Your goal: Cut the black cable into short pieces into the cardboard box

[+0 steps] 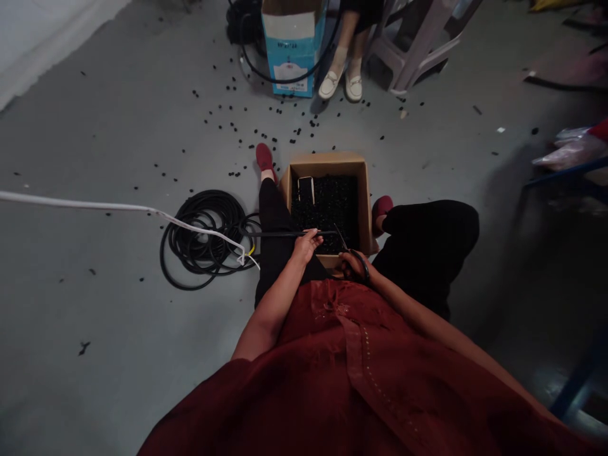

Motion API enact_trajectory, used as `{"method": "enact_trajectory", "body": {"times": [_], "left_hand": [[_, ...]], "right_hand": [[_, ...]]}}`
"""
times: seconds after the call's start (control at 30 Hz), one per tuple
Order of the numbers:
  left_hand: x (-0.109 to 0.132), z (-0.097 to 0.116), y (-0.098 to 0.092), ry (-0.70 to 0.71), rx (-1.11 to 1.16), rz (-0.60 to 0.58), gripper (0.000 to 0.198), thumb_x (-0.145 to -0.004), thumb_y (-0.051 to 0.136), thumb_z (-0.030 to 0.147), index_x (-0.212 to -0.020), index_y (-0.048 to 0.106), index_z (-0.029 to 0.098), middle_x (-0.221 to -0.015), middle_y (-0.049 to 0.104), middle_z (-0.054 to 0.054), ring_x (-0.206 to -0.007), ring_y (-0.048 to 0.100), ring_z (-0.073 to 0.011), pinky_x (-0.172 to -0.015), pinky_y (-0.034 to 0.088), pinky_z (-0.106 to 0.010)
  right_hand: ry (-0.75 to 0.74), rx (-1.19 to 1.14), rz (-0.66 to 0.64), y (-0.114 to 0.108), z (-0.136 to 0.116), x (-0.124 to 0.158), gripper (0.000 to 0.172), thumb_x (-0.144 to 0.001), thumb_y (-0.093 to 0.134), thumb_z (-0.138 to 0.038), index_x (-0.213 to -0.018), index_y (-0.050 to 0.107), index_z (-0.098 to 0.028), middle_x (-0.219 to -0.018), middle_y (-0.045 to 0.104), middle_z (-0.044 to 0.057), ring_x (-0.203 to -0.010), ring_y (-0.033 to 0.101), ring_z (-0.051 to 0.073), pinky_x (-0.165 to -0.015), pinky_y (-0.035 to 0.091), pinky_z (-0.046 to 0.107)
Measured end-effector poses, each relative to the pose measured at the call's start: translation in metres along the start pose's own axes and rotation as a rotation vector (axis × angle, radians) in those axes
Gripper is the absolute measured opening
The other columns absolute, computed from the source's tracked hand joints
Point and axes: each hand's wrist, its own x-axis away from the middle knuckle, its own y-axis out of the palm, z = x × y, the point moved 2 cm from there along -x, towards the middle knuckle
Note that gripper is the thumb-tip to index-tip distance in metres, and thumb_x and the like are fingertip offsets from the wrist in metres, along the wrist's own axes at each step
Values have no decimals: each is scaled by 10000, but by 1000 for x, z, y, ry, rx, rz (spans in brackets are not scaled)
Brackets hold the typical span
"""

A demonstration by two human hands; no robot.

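The person's left hand (304,246) had a closed grip around a length of black rubber tubing (280,234), which ran from a coil (204,240) on the floor (95,152) out over a cardboard box (327,161). The right hand (354,265) gripped the looped handles of a pair of black scissors (349,253), its blades angled up toward the end of the tubing, just above the near wall of the box. The box sat between the person's legs (273,215) and was filled with short black pieces (325,215), with a small dark rectangular object (306,190) lying near its far-left corner. More loose black pieces (255,132) lay scattered across the floor beyond it. A white cord (118,206) crossed the floor to the coil. Farther off, another person's white loafers (339,85) stood beside a blue-and-white carton (294,47), near a pale plastic stool (413,44).
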Motion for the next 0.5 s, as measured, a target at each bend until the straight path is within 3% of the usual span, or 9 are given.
{"method": "enact_trajectory", "body": {"times": [0.23,0.33,0.5], "left_hand": [[-2,7,-1,8,103,14,77,-837,620,137,-761,612,135,-696,668,-12,-603,625,-89,-717,529,-256],[-3,9,-1,1,131,14,148,-897,558,191,-783,630,130,-707,674,-30,-626,639,-102,-716,535,-259],[-5,9,-1,16,124,6,109,-876,576,145,-795,647,133,-763,695,-31,-667,651,-99,-834,540,-298]], "right_hand": [[14,-133,18,-5,-11,8,279,-946,471,-434,-951,550,-166,-547,635,18,-368,527,118,-371,405,204],[-18,-115,8,-6,-16,13,357,-939,477,-520,-938,562,-174,-554,631,17,-399,555,122,-383,422,202],[-49,-26,-11,-7,-18,16,435,-920,447,-613,-898,550,-191,-579,620,10,-435,563,127,-392,434,211]]}}
